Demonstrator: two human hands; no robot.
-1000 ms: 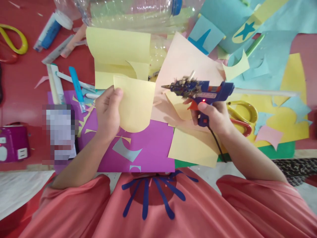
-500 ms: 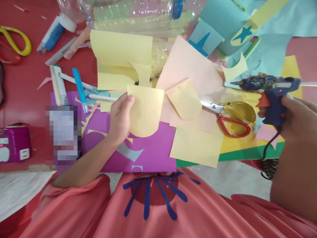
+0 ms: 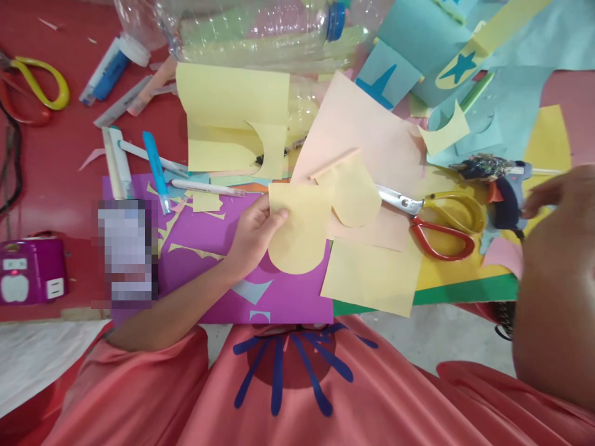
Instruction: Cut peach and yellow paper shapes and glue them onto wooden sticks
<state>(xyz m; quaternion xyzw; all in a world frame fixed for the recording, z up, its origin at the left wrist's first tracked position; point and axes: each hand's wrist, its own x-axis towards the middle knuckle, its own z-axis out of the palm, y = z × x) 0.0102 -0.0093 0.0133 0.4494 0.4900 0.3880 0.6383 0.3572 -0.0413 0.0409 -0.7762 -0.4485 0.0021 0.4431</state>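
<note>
My left hand (image 3: pixel 253 238) pinches a pale yellow paper cutout (image 3: pixel 300 229), straight at the top and rounded at the bottom, between thumb and fingers. The cutout is held over purple paper (image 3: pixel 204 248). At the right, my right hand (image 3: pixel 555 195) is beside the handle of a dark blue glue gun (image 3: pixel 506 198), its fingers loosely extended and not wrapped round it. The gun lies on the papers with its nozzle to the left. Just left of it are scissors (image 3: pixel 446 238) with red and yellow handles. A second yellow cutout (image 3: pixel 356 192) lies near their blades.
Clear plastic bottles (image 3: pixel 251 31) lie along the back. Yellow card (image 3: pixel 232 93), pink paper (image 3: pixel 357 124) and a blue paper piece with a star (image 3: pixel 458 67) cover the table. Pens (image 3: pixel 155 170), a phone (image 3: pixel 127 254), a purple box (image 3: pixel 32 271) and more scissors (image 3: pixel 44 87) are at left.
My right hand has set the glue gun down on the papers and let go of its handle. My left hand has moved right and slightly nearer with the yellow cutout.
</note>
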